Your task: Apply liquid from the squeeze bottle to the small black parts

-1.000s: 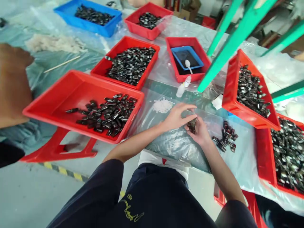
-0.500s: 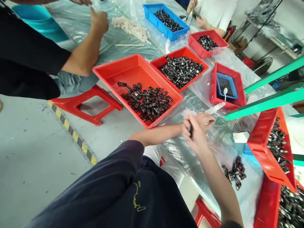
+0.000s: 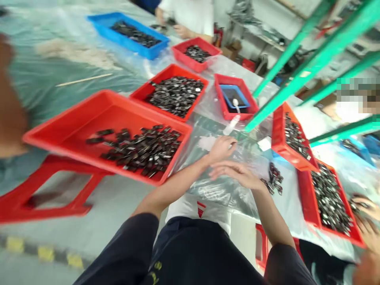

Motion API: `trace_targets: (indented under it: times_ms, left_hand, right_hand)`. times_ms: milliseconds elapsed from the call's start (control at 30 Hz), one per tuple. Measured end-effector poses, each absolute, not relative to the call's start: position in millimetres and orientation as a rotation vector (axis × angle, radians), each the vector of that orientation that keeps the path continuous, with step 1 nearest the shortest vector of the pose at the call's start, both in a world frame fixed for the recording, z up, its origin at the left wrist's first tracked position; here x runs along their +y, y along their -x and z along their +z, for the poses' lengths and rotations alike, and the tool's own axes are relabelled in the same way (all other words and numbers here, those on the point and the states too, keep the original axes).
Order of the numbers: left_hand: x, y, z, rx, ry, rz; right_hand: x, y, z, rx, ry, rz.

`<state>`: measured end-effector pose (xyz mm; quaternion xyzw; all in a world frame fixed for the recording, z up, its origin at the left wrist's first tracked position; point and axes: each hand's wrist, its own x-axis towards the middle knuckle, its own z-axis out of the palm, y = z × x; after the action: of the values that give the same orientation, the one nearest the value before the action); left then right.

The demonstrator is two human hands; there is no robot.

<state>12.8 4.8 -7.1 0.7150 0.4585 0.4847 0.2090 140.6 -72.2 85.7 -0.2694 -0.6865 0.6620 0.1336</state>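
Observation:
My left hand is over the plastic-covered table, its fingers curled; whatever is in them is hidden. Just beyond its knuckles is a white squeeze bottle with a narrow nozzle; I cannot tell whether they touch. Nearer to me, my right hand has its fingers stretched out towards the left wrist, slightly blurred, with nothing visible in it. To its right is a small pile of glossy dark brown pieces. A large red tray on the left holds many similar dark pieces.
Behind are another red tray of dark pieces, a blue tray and a red bin with a blue tray and white spoon. Green posts rise at the right by stacked red trays. Co-workers' hands show at the edges.
My view has swung to the right. My right hand has lowered and its fingers have straightened; the dark piece seen in it before no longer shows. The left hand remains near the bottle.

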Motion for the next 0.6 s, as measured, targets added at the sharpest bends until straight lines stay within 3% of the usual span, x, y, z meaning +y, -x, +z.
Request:
trace_targets:
  times_ms: [167, 267, 467, 600]
  left_hand:
    - [13, -4, -13, 1.343, -1.986, 1.339]
    - [17, 2, -13, 1.420, -1.947, 1.375]
    - [33, 11, -6, 1.771, -1.821, 1.272]
    - [61, 6, -1, 1.914, -1.866, 1.033]
  right_hand:
    - [-101, -283, 36, -1.671, 1.583, 0.700]
    - [-124, -341, 4, -1.346, 1.794, 0.229]
    - [-145, -369, -31, -1.093, 1.767, -0.041]
    - [-139, -362, -30, -1.252, 1.820, 0.007]
